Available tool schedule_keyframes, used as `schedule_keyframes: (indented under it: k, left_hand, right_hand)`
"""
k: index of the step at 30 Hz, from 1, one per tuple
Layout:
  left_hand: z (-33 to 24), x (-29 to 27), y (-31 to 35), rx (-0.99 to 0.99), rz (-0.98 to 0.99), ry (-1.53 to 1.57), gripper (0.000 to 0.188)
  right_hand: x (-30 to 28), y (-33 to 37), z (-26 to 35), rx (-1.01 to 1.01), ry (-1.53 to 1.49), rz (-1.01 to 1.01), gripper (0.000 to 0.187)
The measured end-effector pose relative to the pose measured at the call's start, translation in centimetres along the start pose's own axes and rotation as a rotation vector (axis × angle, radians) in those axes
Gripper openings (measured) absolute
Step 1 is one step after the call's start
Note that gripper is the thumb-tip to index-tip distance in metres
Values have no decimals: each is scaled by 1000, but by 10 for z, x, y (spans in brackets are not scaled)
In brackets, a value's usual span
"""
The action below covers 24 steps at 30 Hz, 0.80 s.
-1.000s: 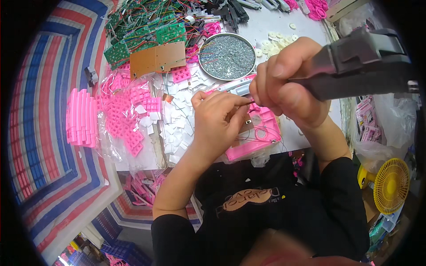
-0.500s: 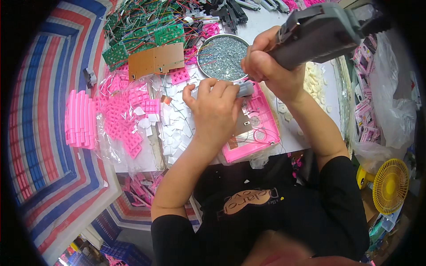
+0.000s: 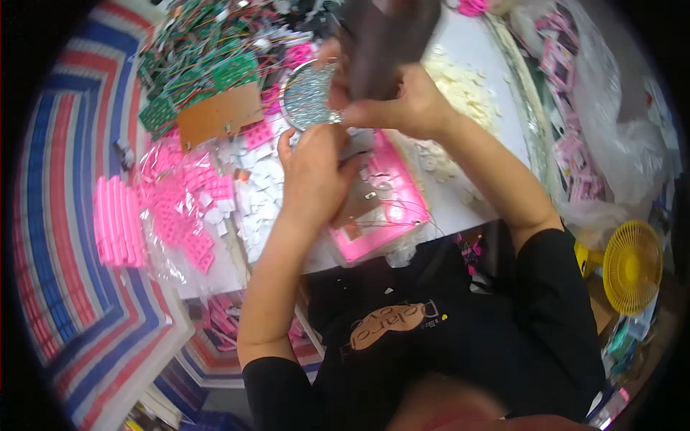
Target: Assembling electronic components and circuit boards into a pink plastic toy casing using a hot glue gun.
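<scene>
Now the dark tool (image 3: 392,47), held out to the right of the dish half a second ago, has swung inward over the far end of the pink case (image 3: 411,197), and the whole view has shifted with it. That likely puts the work in hand at the case's far-left part, where the two hands nearly meet. The right hand (image 3: 406,104) is wrapped around the tool, thumb toward the other hand; the tip is lost in blur and behind fingers. The left hand (image 3: 314,172) lies bent over the case's left side, and I cannot tell whether its fingers pinch anything, since their ends are hidden. The case sits slantwise near the bench's front edge, a brown panel (image 3: 359,205) and thin wires (image 3: 395,213) inside it; those loose strands could well snag. Just beyond the hands stands the dish (image 3: 282,104) of screws (image 3: 305,97), partly covered by the right hand. White pieces (image 3: 255,208) crowd the left, with bagged pink keypads (image 3: 180,223) past them, green boards (image 3: 233,72) heaped farther back, and cream discs (image 3: 460,90) spread beyond the right forearm.
</scene>
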<state>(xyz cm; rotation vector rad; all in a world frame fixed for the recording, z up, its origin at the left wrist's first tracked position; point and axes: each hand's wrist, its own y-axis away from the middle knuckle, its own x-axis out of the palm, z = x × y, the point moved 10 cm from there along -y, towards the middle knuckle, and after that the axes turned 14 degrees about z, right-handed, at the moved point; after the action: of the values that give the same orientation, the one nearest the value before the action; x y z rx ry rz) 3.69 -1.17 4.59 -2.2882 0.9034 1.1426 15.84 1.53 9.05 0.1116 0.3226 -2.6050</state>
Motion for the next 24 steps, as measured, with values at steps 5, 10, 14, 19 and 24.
schedule_keyframes:
  k: [5, 10, 14, 19, 24]
  left_hand:
    - [-22, -45, 28, 120, -210, 66, 29]
    - [-39, -101, 97, 89, -121, 137, 33]
    - [-28, -102, 166, -91, 238, 14, 30]
    - [66, -61, 329, -776, 625, -97, 41]
    - [213, -12, 564, -1115, 432, -57, 46]
  right_hand:
    - [-48, 112, 47, 166, 1093, -70, 105]
    - [-17, 235, -35, 595, 1210, -79, 104]
    - [-27, 201, -57, 602, 1265, -56, 98]
    - [-47, 167, -36, 552, 1272, -35, 84]
    - [-180, 135, -40, 434, 1098, -266, 41]
